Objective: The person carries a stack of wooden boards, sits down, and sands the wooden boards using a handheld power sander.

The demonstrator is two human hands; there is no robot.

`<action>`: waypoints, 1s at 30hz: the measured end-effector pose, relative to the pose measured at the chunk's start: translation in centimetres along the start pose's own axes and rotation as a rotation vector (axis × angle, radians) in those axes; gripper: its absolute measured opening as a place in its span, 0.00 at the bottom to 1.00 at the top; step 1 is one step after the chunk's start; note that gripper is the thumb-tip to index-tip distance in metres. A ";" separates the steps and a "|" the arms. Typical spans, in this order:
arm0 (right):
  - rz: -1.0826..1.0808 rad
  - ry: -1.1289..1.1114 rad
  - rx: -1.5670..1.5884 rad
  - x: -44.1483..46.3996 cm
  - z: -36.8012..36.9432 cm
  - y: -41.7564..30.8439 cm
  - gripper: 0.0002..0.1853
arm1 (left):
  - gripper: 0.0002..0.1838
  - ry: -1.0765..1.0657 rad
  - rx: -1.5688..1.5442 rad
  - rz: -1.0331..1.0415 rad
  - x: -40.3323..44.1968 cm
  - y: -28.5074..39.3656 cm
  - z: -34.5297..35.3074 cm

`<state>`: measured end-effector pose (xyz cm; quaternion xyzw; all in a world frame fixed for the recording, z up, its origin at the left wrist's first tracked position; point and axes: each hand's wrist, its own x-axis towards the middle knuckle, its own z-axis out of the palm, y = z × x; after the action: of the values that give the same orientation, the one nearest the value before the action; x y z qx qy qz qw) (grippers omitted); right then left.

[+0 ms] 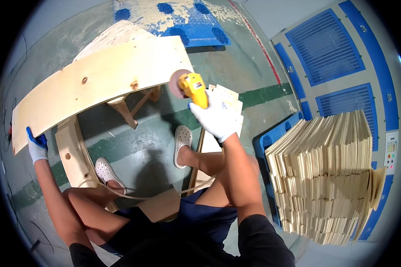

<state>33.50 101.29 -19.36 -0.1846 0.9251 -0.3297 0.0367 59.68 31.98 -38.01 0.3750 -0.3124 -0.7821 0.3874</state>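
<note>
A long pale plywood board with a few dark knots lies across a low wooden stand in front of me. My left hand, in a white glove with blue fingertips, grips the board's near left edge. My right hand, gloved the same way, is wrapped round a yellow handheld sander. The sander's round brownish disc is at the board's right end; whether it touches the edge I cannot tell. Part of the sander's body is hidden in my palm.
On the right, a tall stack of thin boards stands on a blue pallet. Several boards lean beside my right leg. A pale hose crosses my lap. Behind is a dusty blue pallet; blue-and-grey cabinets line the right wall.
</note>
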 end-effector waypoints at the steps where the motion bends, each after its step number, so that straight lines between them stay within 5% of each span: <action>1: -0.034 0.057 -0.035 0.3 -0.1 1.5 0.23 | 0.28 0.076 -0.026 0.063 -0.9 0.7 0.6; 9: 0.203 -0.014 0.506 2.8 -2.4 5.0 0.16 | 0.29 0.339 -0.059 0.098 -0.5 0.4 0.9; 12: 0.164 -0.063 0.618 3.6 -1.3 4.0 0.15 | 0.30 0.218 -0.003 0.123 -1.0 1.2 1.4; 15: 0.099 -0.114 0.568 4.8 0.0 3.2 0.15 | 0.32 0.289 0.048 0.165 -4.8 1.9 5.5; 22: 0.082 -0.135 0.503 8.2 2.8 2.4 0.18 | 0.33 0.217 0.294 0.115 -2.0 2.9 2.4; 25: 0.102 -0.173 0.558 9.1 3.6 1.9 0.17 | 0.34 0.374 0.329 0.035 -4.4 3.1 4.4; 30: 0.089 -0.200 0.556 8.6 4.6 1.7 0.16 | 0.34 0.180 0.233 -0.051 -0.5 3.3 0.4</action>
<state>25.85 96.64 -23.60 -0.1584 0.7983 -0.5486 0.1912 60.71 30.80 -35.07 0.4938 -0.3553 -0.7133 0.3479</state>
